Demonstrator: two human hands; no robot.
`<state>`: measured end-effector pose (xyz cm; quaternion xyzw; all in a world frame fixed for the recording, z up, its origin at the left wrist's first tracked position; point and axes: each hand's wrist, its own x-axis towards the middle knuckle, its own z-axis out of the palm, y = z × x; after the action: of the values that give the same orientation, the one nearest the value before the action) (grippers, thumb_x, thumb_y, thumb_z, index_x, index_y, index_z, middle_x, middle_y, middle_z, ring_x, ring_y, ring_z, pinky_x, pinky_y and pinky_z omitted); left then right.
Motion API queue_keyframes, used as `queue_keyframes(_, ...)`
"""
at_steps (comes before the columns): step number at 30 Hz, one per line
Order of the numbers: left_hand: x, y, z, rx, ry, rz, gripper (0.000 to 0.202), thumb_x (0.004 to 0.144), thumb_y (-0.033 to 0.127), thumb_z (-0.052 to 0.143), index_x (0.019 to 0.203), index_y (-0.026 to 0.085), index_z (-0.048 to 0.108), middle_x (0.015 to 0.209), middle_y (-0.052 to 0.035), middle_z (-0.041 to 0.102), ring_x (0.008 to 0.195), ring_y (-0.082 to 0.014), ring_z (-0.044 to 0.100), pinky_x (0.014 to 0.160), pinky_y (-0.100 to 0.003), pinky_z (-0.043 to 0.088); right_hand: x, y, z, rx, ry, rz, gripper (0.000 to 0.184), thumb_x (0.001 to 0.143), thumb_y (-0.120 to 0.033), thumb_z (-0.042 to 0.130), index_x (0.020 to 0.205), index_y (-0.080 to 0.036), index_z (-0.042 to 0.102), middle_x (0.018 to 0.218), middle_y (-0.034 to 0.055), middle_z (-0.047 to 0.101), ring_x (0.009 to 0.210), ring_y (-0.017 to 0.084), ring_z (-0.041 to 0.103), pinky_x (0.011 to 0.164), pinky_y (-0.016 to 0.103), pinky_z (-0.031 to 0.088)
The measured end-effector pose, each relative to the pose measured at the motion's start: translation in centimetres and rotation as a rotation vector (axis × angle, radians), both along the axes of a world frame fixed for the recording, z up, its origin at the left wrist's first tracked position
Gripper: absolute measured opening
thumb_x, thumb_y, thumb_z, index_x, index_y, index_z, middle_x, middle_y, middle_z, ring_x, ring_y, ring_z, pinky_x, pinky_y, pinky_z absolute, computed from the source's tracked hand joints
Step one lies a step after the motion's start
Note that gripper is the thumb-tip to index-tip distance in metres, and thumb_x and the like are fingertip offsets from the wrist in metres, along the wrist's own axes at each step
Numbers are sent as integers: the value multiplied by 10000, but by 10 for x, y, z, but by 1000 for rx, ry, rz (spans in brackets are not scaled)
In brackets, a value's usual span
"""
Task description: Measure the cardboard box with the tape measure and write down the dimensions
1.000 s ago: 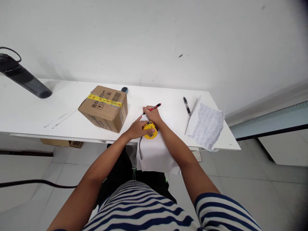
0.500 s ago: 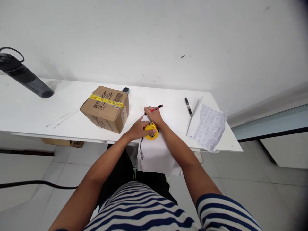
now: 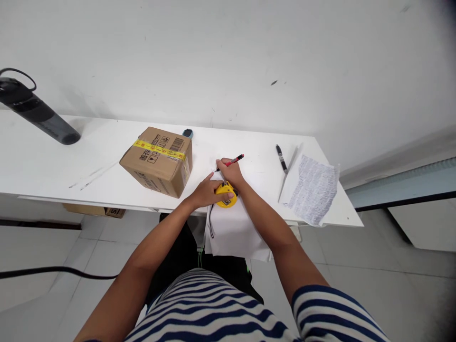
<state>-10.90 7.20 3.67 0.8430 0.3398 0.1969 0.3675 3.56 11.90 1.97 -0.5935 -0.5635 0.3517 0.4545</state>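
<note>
My right hand [image 3: 231, 173] pinches a red pen [image 3: 232, 161] with its tip down on a white sheet of paper [image 3: 233, 228] that hangs over the front edge of the white table [image 3: 107, 147]. My left hand [image 3: 206, 191] grips a yellow tape measure [image 3: 228, 194] lying on the same sheet, its black strap trailing down the paper. A taped cardboard box [image 3: 158, 160] stands just left of my hands.
A black pen [image 3: 281, 158] and a crumpled printed paper [image 3: 313, 187] lie at the table's right end. A dark bottle [image 3: 35, 114] rests at the far left. A small blue object [image 3: 187, 133] sits behind the box. A black cable [image 3: 53, 270] crosses the floor.
Both hands stay on the paper with the pen and tape measure. The whole view has drifted slightly, so everything sits a little further right.
</note>
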Motion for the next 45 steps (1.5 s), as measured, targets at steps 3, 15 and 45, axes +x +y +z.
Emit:
queue_keyframes(3,0,-1,1,-11,3,3,378,854,565,524,715,214,528,673,70,602,693,-153,607,1233,-415,151,1,0,-1,5,2,-13,345,807,-457,514,569,-223,422,553,-33,437,631,145,452,605,282,375)
queue_keyframes(15,-3,-9,-3,92,13,66,401,845,594,517,746,205,529,716,52,627,775,-160,632,1191,-468,232,-6,16,-16,201,-349,-127,416,870,-257,453,1262,-158,548,1233,154,552,1062,236,578,897,364,479)
queue_keyframes(45,-145,-62,46,129,-681,1032,886,698,396,744,1452,219,314,1519,-161,344,1413,-333,338,1145,-493,315,-101,-36,167,249,-324,722,474,750,-561,694,1045,-222,545,844,-18,613,735,152,562,628,270,454)
